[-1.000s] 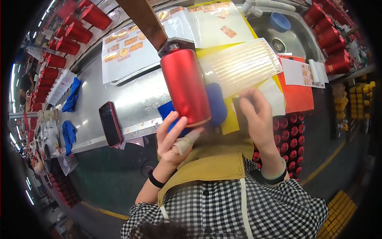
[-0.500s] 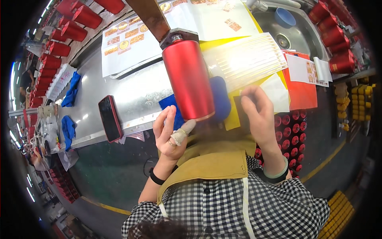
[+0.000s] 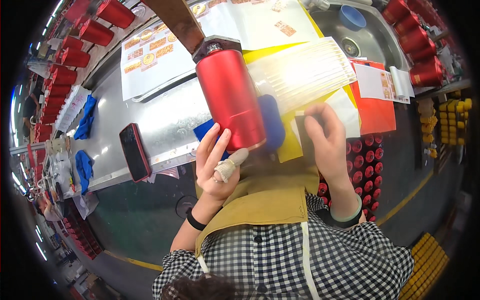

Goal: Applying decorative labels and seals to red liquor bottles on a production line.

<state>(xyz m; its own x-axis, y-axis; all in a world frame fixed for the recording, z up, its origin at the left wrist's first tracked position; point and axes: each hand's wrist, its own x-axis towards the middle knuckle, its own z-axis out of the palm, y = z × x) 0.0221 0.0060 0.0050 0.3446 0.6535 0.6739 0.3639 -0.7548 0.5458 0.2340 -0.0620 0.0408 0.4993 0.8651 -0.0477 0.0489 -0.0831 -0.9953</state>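
"Where's the red bottle?"
"Tilted, its neck at the metal bracket, its wide end toward the person."
"Left hand?"
"Spread loosely — 2 fingertips at the bottle's lower end."
"And the right hand?"
"Thumb and fingers curled narrowly beside the dark strip, near the yellow sheet — I can't tell whether it grips that strip."

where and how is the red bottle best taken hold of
Probably around the lower body of the red bottle, coming from the camera wearer's side: its neck end meets the dark metal bracket, while its broad, rounded base end points toward the wearer, away from that bracket.
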